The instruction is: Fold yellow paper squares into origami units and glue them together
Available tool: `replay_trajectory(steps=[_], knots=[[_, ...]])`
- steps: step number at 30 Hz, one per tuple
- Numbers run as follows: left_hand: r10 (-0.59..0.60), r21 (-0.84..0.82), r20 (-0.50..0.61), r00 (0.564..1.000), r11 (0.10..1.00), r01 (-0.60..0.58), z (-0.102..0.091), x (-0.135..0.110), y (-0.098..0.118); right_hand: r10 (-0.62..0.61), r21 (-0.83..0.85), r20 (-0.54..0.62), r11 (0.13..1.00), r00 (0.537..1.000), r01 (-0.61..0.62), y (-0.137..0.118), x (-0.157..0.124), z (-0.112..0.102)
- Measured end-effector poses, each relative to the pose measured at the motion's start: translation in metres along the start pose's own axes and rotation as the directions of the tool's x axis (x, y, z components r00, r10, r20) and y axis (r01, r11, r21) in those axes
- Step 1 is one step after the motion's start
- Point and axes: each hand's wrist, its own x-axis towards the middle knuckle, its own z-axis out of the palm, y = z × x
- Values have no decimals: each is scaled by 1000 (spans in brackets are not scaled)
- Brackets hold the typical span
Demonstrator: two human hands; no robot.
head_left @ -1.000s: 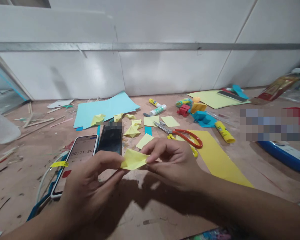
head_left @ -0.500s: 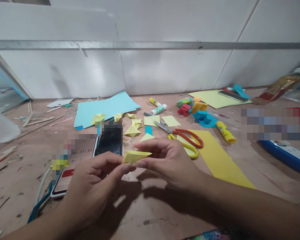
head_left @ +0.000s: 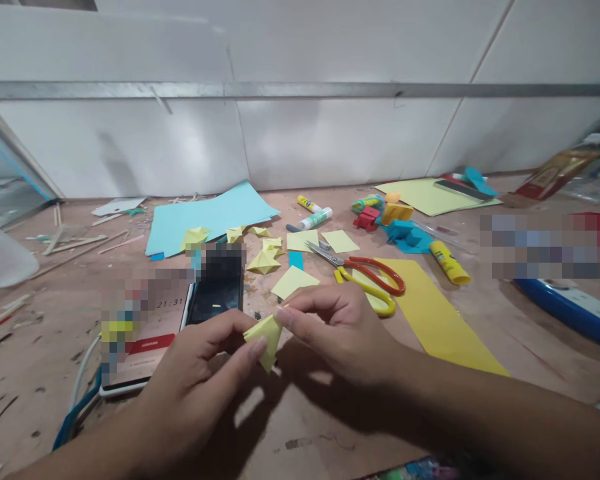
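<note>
A small folded piece of yellow paper (head_left: 269, 341) is pinched between my two hands above the table. My left hand (head_left: 200, 367) grips its left side, thumb in front. With thumb and forefinger my right hand (head_left: 330, 327) pinches its upper right corner. Just beyond lies a pale yellow paper square (head_left: 294, 281). Several folded yellow paper shapes (head_left: 266, 259) sit farther back. Scissors (head_left: 365, 267) with red and yellow handles rest right of centre, partly over a strip of yellow paper (head_left: 440, 313).
Two phones, one dark (head_left: 215, 287) and one with a lit timer (head_left: 155, 327), lie at left. Light blue sheets (head_left: 200, 213), glue sticks (head_left: 316, 219), a yellow tube (head_left: 450, 263) and blue folded paper (head_left: 405, 235) are spread behind. A bottle (head_left: 557, 170) leans at far right.
The folded yellow paper has been turned so that a point faces down. My right fingers have shifted to its upper corner, and more of the pale yellow square behind shows.
</note>
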Motion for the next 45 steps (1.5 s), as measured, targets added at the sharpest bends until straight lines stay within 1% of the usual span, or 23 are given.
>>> replay_trajectory(steps=[1,3,5,8,9,11,14,16,18,20,22,23,25,26,29,31,32,34,36,39,42,43,45], knots=[[-2,39,63,998,999,-1,-3,0,1,15,9,16,1000,1000,-15,0,0,0],[-5,138,129,992,990,-13,-10,1,0,34,59,48,998,998,-37,-1,-1,1],[-8,201,139,990,979,-21,-14,2,-1,65,131,86,988,994,-76,-2,-2,2],[-10,218,169,986,976,-28,-15,3,-3,161,221,116,958,980,-184,-2,-1,4],[-11,217,178,984,976,-28,-14,3,-2,174,233,114,952,978,-196,-2,-1,5],[-7,224,198,980,974,-38,-13,3,-1,163,232,87,956,983,-179,0,1,6],[-1,208,254,967,977,-53,-13,2,-1,111,207,75,970,991,-124,2,4,5],[-21,178,271,962,984,-29,-15,1,-2,83,177,85,979,993,-97,2,5,2],[-31,135,215,976,991,2,-15,1,-4,59,105,71,992,996,-66,0,4,0],[-2,99,110,994,995,-9,-15,2,-5,68,14,86,997,994,-70,-2,2,0],[3,56,22,1000,998,-5,-14,4,-6,126,-16,155,992,980,-126,-4,0,1],[-13,24,9,1000,1000,13,-14,5,-6,156,6,192,987,969,-160,-4,-1,3],[-69,-72,34,997,995,72,-12,7,-6,185,92,205,974,961,-207,-3,-2,7],[-87,-123,56,995,988,93,-12,7,-7,179,133,172,970,969,-203,-2,-2,9],[-80,-208,99,992,973,99,-12,7,-9,103,172,15,980,995,-104,2,1,10],[-48,-233,78,996,970,65,-12,6,-10,53,175,-27,983,998,-47,4,3,8],[-37,-249,68,997,967,53,-13,6,-10,45,191,-25,981,999,-40,4,3,8],[-36,-286,55,998,957,50,-12,6,-10,67,239,9,969,998,-68,4,5,8],[-44,-313,69,997,948,63,-12,6,-9,96,267,29,959,995,-100,3,5,9],[-32,-304,94,995,951,60,-11,5,-11,81,267,16,960,997,-82,3,5,11],[-6,-272,90,996,962,31,-10,5,-13,45,188,-5,981,999,-43,3,5,10],[3,-260,71,997,965,16,-11,5,-13,42,144,-9,989,999,-40,3,4,9],[26,-228,7,1000,973,-24,-12,7,-12,73,80,35,994,997,-76,1,2,6]])
